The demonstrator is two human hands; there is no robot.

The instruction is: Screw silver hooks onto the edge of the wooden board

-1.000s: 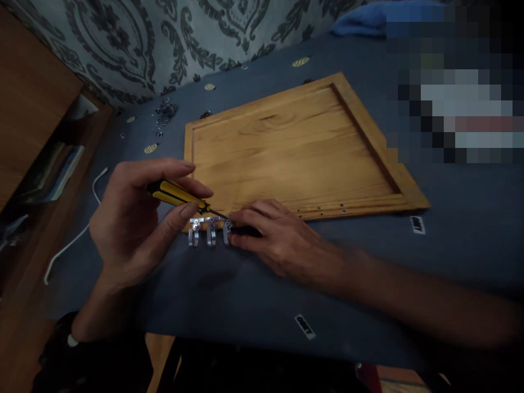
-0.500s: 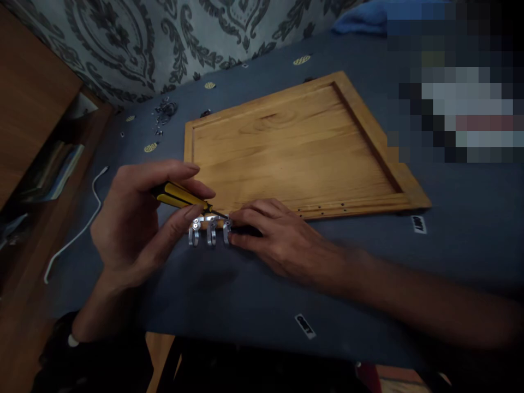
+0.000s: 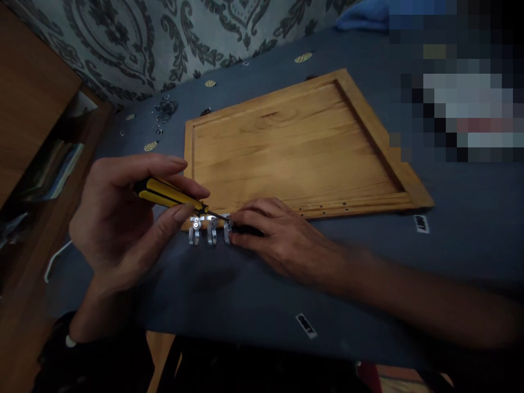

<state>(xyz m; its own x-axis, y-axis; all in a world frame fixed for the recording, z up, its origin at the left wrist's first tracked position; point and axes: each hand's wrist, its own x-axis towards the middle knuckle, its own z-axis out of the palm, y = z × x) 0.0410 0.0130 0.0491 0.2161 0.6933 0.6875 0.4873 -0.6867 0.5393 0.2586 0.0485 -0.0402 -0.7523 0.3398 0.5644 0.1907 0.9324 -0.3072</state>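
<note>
My left hand (image 3: pixel 117 218) is closed around the handle of a yellow and black screwdriver (image 3: pixel 170 195). Its thin shaft points right and down, with the tip at a silver metal hook (image 3: pixel 227 233) on the near edge of a framed wooden board (image 3: pixel 370 128). My right hand (image 3: pixel 284 237) rests at that edge, its thumb and fingertips pinching this hook; the exact contact of the screwdriver tip is partly hidden by the fingers. To the left, two similar hooks, one outer (image 3: pixel 194 233) and one inner (image 3: pixel 212 233), sit along the same edge.
A small pile of screws and metal parts (image 3: pixel 165 109) lies behind the board at left. A white cable (image 3: pixel 57 261) runs along the left side. Books (image 3: pixel 63 172) fill a shelf there. Blue cloth (image 3: pixel 362 15) lies at the back, on the patterned dark tablecloth (image 3: pixel 245 311).
My left hand and the screwdriver handle have shifted left and slightly tilted, while the tip stays at the hook. My right hand is nearly still.
</note>
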